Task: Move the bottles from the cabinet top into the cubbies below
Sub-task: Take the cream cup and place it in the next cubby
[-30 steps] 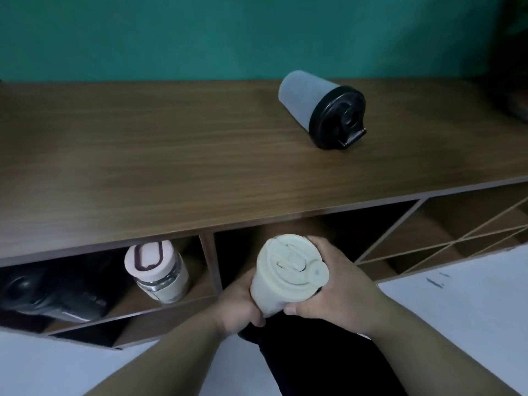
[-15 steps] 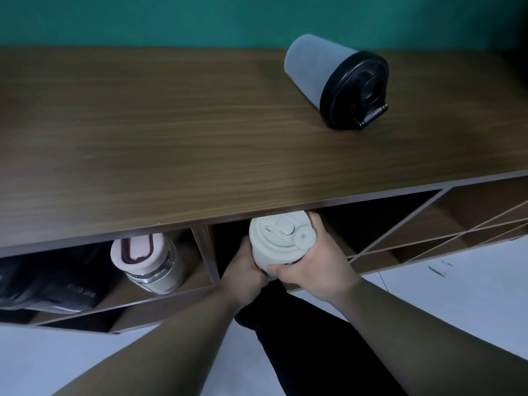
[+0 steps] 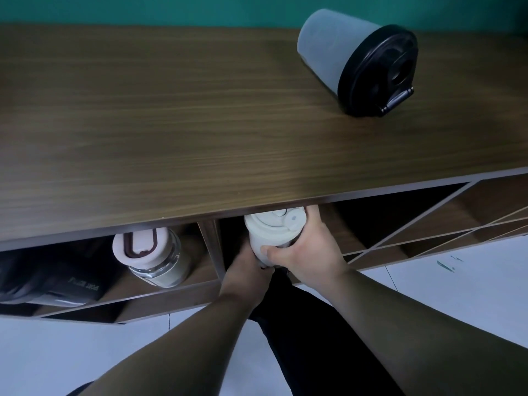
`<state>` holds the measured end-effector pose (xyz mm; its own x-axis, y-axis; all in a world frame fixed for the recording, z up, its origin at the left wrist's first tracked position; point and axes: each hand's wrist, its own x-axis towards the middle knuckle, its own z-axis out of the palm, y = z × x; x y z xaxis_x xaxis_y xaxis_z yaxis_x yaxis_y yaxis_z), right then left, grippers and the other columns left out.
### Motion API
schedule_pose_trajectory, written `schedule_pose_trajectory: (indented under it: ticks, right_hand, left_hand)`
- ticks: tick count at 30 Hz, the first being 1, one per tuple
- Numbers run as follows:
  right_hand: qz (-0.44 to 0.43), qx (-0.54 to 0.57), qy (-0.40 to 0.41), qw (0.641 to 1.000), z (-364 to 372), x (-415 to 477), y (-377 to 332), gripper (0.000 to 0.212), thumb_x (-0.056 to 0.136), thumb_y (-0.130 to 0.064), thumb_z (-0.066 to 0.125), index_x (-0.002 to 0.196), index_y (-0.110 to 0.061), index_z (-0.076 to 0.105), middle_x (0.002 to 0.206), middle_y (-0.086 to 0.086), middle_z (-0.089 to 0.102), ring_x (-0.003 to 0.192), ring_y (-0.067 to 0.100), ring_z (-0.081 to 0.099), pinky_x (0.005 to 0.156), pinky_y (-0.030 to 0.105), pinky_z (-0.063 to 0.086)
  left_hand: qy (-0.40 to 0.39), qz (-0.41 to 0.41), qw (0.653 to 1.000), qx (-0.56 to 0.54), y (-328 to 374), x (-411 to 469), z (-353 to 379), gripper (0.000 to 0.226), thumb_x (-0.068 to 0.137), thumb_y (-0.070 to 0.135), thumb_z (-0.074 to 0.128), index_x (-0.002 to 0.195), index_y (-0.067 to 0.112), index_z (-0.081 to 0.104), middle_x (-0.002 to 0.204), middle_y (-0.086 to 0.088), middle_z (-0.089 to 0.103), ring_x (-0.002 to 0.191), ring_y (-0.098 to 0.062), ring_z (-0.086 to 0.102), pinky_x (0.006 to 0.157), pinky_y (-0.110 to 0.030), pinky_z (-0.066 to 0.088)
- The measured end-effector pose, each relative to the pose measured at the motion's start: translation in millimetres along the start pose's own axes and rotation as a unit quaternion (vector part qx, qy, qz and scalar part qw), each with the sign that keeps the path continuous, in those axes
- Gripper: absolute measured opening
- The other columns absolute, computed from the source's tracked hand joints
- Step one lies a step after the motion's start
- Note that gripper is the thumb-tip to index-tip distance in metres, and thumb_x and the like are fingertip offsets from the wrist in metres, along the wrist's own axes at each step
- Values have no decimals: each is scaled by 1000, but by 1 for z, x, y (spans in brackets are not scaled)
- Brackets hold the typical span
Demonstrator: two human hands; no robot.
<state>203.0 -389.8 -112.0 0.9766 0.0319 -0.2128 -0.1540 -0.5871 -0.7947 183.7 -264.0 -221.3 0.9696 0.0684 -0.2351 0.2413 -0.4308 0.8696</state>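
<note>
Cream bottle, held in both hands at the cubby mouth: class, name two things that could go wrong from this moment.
1. The cream bottle has its lid right under the front edge of the cabinet top; lifted slightly, it could knock that edge.
2. The grey bottle lies on its side on the cabinet top, so a bump might set it rolling.

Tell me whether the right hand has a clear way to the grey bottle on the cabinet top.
Probably yes, once freed: the grey bottle lies alone on the open top, nothing around it. But the right hand now grips the cream bottle at the cubby.
</note>
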Motion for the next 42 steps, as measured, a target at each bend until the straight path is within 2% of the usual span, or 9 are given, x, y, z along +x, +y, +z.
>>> schedule_pose_trajectory:
  ticks: [6,14,19,24,27,30,35,39,42]
  right_hand:
    - [-3,9,13,1000,4,-1,3,84,55,-35,93,117,-42,36,114,-19,66,109,4,65,90,20,50]
    - [17,60,26,998,6,-3,8,81,52,-27,95,117,-39,48,111,-20,69,104,-3,67,89,22,54]
    - [50,69,59,995,15,-8,6,83,44,-40,92,114,-41,48,111,-18,67,102,0,67,88,32,59]
    - [71,103,104,987,27,-15,1,90,46,-38,93,124,-34,48,116,-16,64,103,4,67,88,36,60]
    - [82,122,129,981,35,-18,-2,94,48,-38,94,128,-32,46,118,-16,62,106,7,67,88,39,61]
    - [92,127,144,977,41,-19,-5,93,48,-40,93,128,-34,45,119,-16,61,107,11,67,86,41,61]
    - [101,128,150,975,41,-21,-7,93,53,-36,94,131,-33,44,111,-22,58,106,11,67,87,40,61]
    - [100,121,144,977,40,-21,-7,94,52,-37,94,131,-33,43,119,-16,60,109,12,66,89,40,60]
    - [91,120,137,979,39,-21,-7,96,55,-33,95,136,-29,43,127,-13,58,111,8,62,91,33,57]
  left_hand:
    - [29,-65,997,37,1,-4,6,60,89,41,73,143,35,48,133,8,67,122,-17,65,93,-23,42]
    - [36,-75,996,29,-2,-3,6,57,86,35,73,138,39,50,127,16,68,115,-13,65,92,-26,44]
    - [30,-76,995,51,-2,-2,5,44,87,30,65,130,40,58,116,17,72,107,-13,68,87,-27,47]
    - [26,-69,995,67,1,-3,3,27,96,19,60,121,27,62,99,18,62,107,-16,67,85,-24,42]
    - [15,-54,994,99,5,-5,2,48,96,6,64,140,16,49,119,2,64,117,-25,65,86,-25,40]
    - [4,-51,992,119,5,-6,0,54,95,2,65,143,12,45,134,-7,63,121,-27,63,87,-24,39]
    - [4,-51,992,113,4,-6,-2,53,95,2,66,143,11,46,135,-8,63,119,-26,63,86,-23,39]
    - [-9,-34,993,116,6,-6,-4,51,96,4,64,143,13,47,133,-5,64,100,-11,52,86,-24,39]
    - [-8,-30,995,100,7,-7,-5,46,97,8,64,140,15,50,124,0,64,99,-8,52,87,-24,42]
